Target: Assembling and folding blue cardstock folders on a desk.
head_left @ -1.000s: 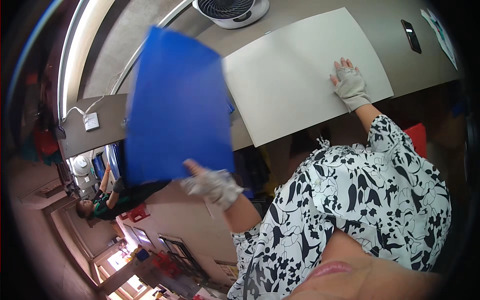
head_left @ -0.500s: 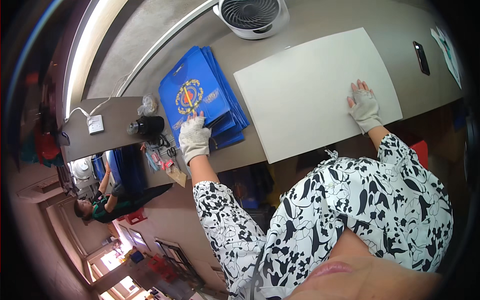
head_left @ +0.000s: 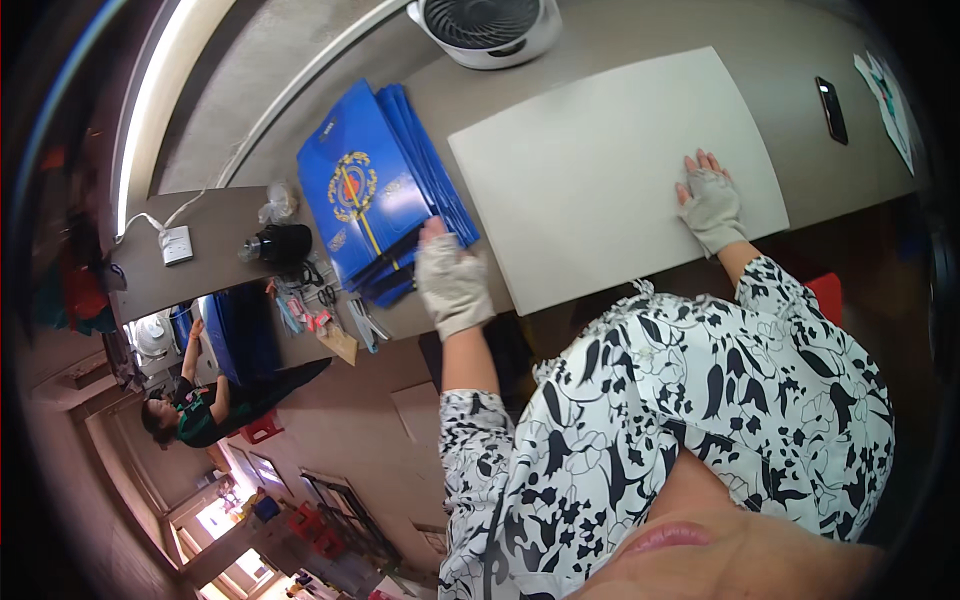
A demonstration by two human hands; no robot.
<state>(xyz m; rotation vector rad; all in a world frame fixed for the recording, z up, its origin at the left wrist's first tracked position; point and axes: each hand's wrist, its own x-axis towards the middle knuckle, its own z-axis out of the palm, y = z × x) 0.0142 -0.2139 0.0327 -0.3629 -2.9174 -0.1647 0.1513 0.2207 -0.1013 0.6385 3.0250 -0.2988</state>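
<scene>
My left hand (head_left: 452, 282), in a fingerless pale glove, is at the near right edge of a stack of blue printed bags (head_left: 395, 190). Its fingers point away from me, held fairly straight, with the fingertips against or just beside the bags; the hand looks open. The top bag (head_left: 360, 185) carries a yellow and red round emblem and lies slightly askew over the others. My right hand (head_left: 712, 208), gloved the same way, rests open and flat near the right side of a large whitish board or sheet stack (head_left: 610, 170).
A white fan (head_left: 490, 30) stands at the table's far side. A phone (head_left: 831, 110) lies at right. Left are a dark bottle (head_left: 280, 245), scissors (head_left: 326, 294), small tools and a power socket (head_left: 177, 245). A co-worker (head_left: 200, 405) is at another table with blue bags.
My left hand has moved right, off the top bag's face to the stack's near right edge. The top bag has shifted slightly. My right hand remains flat on the whitish sheet.
</scene>
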